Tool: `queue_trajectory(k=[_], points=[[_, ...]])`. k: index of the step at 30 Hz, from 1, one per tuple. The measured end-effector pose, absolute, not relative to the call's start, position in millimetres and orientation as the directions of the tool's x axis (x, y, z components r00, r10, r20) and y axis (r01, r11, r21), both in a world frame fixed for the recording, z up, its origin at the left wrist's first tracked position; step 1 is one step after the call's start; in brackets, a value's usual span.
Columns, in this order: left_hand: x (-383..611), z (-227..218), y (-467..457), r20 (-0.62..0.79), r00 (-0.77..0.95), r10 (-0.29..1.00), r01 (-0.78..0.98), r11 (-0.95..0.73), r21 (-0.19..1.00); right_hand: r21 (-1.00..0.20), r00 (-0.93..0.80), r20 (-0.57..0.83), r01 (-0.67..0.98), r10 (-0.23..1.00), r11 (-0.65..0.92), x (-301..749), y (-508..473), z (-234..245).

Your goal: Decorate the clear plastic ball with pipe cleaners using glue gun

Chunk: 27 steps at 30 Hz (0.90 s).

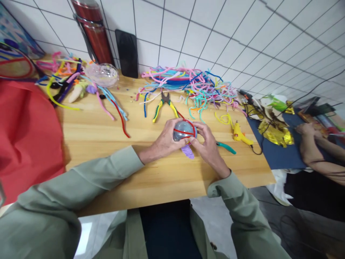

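Observation:
A clear plastic ball (pixel 184 131) wrapped with red pipe cleaner sits between both my hands above the wooden table (pixel 167 176). My left hand (pixel 165 141) cups its left side with fingers curled round it. My right hand (pixel 207 143) grips its right side, fingers closed on it. A purple fuzzy piece (pixel 188 151) hangs just below the ball. Yellow-handled pliers (pixel 165 105) lie just beyond my hands.
A heap of coloured pipe cleaners (pixel 188 86) lies at the back, more at the far left (pixel 64 79) beside a clear dome (pixel 102 74). A yellow glue gun (pixel 239 134) and teal-handled tool (pixel 226 146) lie right. Another person's arm (pixel 318 151) rests at right.

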<state>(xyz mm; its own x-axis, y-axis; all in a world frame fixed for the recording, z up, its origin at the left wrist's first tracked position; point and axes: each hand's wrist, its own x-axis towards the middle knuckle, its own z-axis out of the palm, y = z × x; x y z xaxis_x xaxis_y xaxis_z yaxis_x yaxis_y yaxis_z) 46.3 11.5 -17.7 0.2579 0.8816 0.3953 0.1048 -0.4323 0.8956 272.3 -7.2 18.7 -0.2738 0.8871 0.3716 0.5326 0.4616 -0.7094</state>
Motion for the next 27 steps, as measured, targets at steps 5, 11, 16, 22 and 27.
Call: queue_trajectory(k=[5,11,16,22,27], points=[[31,-9,15,0.331,0.353,0.875,0.005,-0.356,0.935,-0.731,-0.211,0.395,0.517,0.894,0.445,269,-7,14],[23,0,15,0.236,0.453,0.860,-0.062,-0.233,0.970,-0.854,-0.108,0.320,0.397,0.941,0.336,264,-2,11],[31,-6,17,0.262,0.391,0.882,0.030,-0.297,0.955,-0.862,-0.101,0.300,0.398,0.949,0.315,266,-1,8],[29,-11,19,0.292,0.383,0.876,0.032,-0.329,0.944,-0.869,-0.086,0.301,0.385,0.950,0.310,265,-1,6],[31,-10,17,0.294,0.357,0.887,0.064,-0.337,0.939,-0.872,-0.097,0.307,0.369,0.947,0.321,264,-1,4]])
